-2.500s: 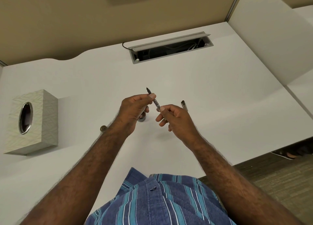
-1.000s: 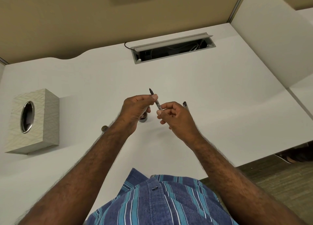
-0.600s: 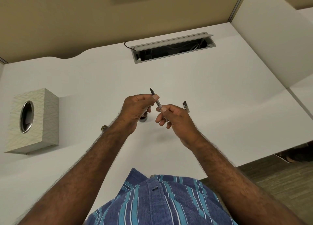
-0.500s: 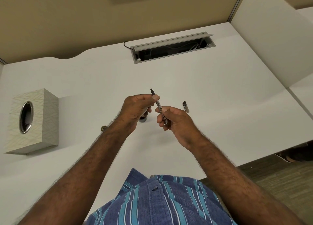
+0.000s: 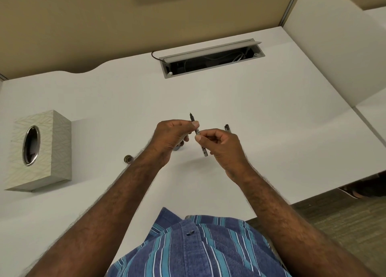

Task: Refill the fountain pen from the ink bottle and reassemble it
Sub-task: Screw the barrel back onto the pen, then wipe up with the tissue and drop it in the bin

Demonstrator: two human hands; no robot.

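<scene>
A thin dark fountain pen is held in the air over the white desk, its nib pointing away from me. My left hand pinches the front section near the nib. My right hand pinches the barrel behind it, and the barrel's rear end sticks out below the fingers. The ink bottle stands on the desk under my left hand, almost fully hidden. The pen cap lies on the desk just behind my right hand. A small round bottle lid lies left of my left forearm.
A patterned tissue box stands at the desk's left side. An open cable tray is sunk into the desk at the back. A tan partition rises behind and a white one to the right. The desk edge and floor are at the lower right.
My right hand has shifted its fingers along the barrel, and more of the barrel's rear end now shows below them. The left hand and nib have barely moved.
</scene>
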